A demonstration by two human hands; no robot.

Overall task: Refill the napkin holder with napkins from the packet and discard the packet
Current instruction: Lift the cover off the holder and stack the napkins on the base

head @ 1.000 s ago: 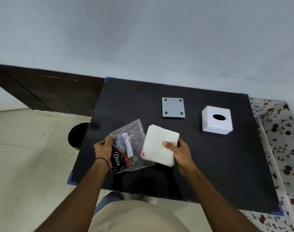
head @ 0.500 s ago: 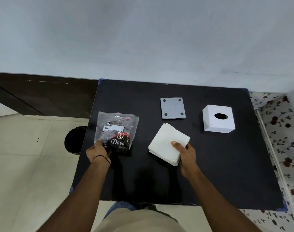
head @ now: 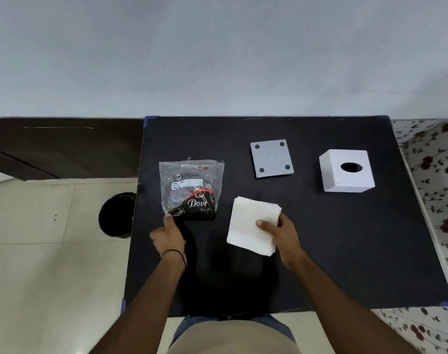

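Note:
The emptied clear packet (head: 191, 186), printed black and red at its near end, lies flat on the left of the black table (head: 345, 251). My left hand (head: 169, 235) pinches its near left corner, thumb on top. My right hand (head: 281, 233) grips the right edge of a white napkin stack (head: 249, 223), which rests on the table just right of the packet. The white cube-shaped napkin holder (head: 345, 172), with an oval hole in its top, stands at the far right. Its grey base plate (head: 271, 158) lies apart from it, feet up, between holder and packet.
A black bin (head: 117, 214) stands on the tiled floor just left of the table's left edge. A dark wooden panel (head: 64, 146) runs along the wall at the left. Floral fabric (head: 432, 175) borders the table on the right.
My left hand carried the packet away to the left and laid it flat. The right hand brought the napkin stack down onto the table and turned it squarer to me.

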